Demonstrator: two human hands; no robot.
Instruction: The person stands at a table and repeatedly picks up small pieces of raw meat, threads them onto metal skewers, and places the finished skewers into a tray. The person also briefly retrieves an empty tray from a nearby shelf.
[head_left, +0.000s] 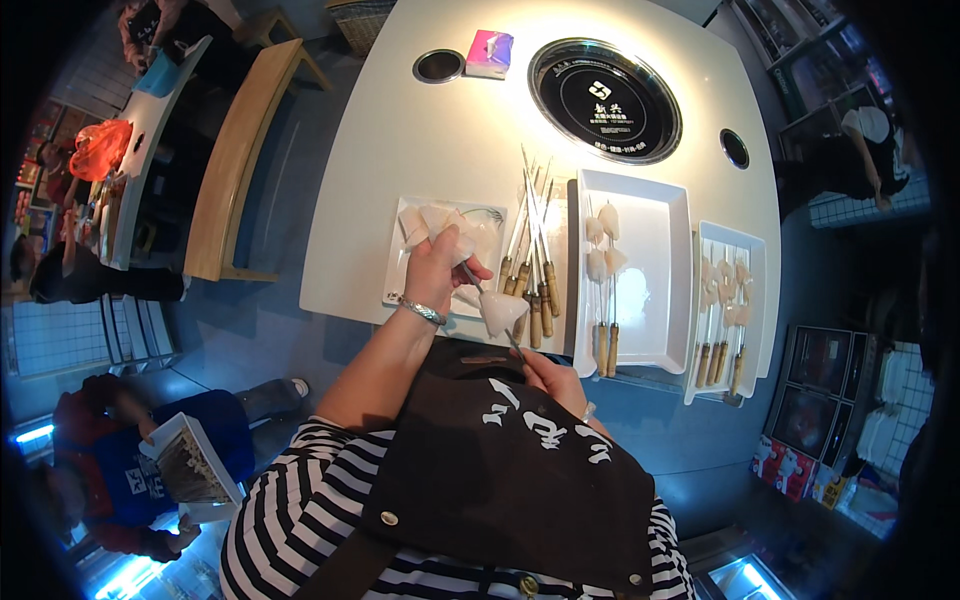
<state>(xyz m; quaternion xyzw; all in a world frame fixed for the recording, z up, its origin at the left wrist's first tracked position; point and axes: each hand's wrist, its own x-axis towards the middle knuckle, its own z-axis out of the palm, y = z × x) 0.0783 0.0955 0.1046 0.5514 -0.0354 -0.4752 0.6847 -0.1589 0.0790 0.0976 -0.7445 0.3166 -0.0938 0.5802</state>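
My left hand (435, 270), with a bracelet at the wrist, pinches a pale translucent food piece (459, 244) at the upper end of a metal skewer (474, 277). Lower on that skewer sits a whitish triangular piece (502, 313). My right hand (553, 381) is closed around the skewer's lower end; its handle is hidden. Under my left hand lies a square white plate (394, 281) bearing more pale pieces (427, 219). Beside it, several bare skewers with wooden handles (535, 319) lie crossed. Loaded skewers (606, 262) rest in a deep white tray (675, 300).
A narrower white tray (694, 352) with several loaded skewers stands at the right. Farther back are a round black cooker cover (606, 101), a tissue pack (490, 56) and two round table inserts. A wooden bench (240, 165) stands left; a co-worker (187, 442) holds a tray at lower left.
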